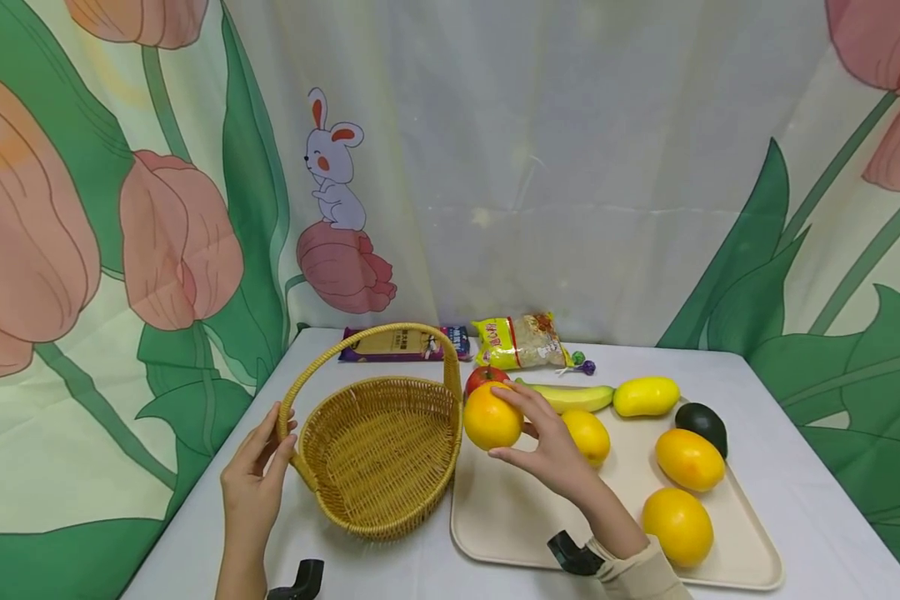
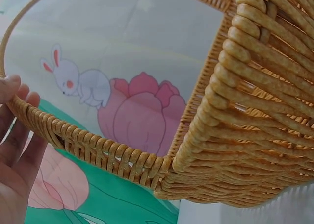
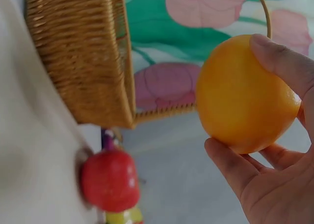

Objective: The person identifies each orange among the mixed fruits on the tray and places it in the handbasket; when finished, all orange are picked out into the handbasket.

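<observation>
The cuff of my beige right sleeve (image 1: 637, 571) sits closest, and past it my right hand (image 1: 551, 454) has its fingers curled round an orange (image 1: 492, 416), which is clear of the counter (image 1: 390, 575). What matters here is the line leftward: the orange lies at ten o'clock from that hand, and the mouth of the wicker basket (image 1: 386, 454) opens at nine o'clock from the orange, a touch low. From above, the fruit overlaps the basket's three o'clock edge; whether the two touch I cannot tell. The orange is close to round, so I have no long axis to line up. My left hand (image 1: 258, 467) is farther from it, out at the basket's nine o'clock, fingers and thumb pinching the arched handle (image 1: 451, 367). That arch spans the mouth, and I judge it the one thing I could knock against. The red apple (image 1: 486, 379) shows at twelve o'clock, just behind the orange, and the tray (image 1: 525, 529) spreads out toward four o'clock.
</observation>
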### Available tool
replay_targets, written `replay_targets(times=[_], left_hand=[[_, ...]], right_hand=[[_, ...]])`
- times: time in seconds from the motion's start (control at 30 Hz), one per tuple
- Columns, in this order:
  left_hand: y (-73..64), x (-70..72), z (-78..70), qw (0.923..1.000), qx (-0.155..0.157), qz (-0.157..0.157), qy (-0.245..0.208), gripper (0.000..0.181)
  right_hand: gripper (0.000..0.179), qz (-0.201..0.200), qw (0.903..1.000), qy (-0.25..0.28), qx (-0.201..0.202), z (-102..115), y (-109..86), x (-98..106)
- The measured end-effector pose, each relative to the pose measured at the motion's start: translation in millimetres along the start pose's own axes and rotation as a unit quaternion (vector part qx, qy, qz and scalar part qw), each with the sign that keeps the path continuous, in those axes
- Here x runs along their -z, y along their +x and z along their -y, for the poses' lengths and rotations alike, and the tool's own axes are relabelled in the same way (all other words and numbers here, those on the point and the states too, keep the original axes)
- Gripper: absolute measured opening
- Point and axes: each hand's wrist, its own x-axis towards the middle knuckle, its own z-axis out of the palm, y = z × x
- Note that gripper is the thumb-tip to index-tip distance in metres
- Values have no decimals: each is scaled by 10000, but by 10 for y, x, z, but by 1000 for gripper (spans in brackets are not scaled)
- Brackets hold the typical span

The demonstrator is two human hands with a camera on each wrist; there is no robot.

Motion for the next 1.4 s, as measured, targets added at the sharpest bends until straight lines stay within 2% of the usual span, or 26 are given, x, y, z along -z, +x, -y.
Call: replay_targets(times=[0.27, 0.37, 0.67, 0.8, 1.17, 1.4], left_hand=[[-15, 40, 18, 10000, 68, 42, 31, 54], [-21, 53, 25, 9999, 78, 62, 95, 54], [-35, 48, 8, 9993, 309, -4, 208, 53], [-31, 54, 8, 9995, 224, 31, 197, 53], [-6, 51, -12, 10000, 78, 20, 56, 54], [-9, 47, -13, 9999, 128, 10, 13, 54]], right_hand=[[72, 367, 9977, 255, 513, 137, 272, -136], [71, 484, 9968, 271, 569, 183, 367, -203], [71, 866, 9927, 671, 509, 278, 610, -402], [71, 984, 9908, 771, 521, 302, 688, -456], [70, 1103, 9904, 575, 609, 328, 882, -630], [68, 1302, 9891, 515, 452, 325, 982, -799]])
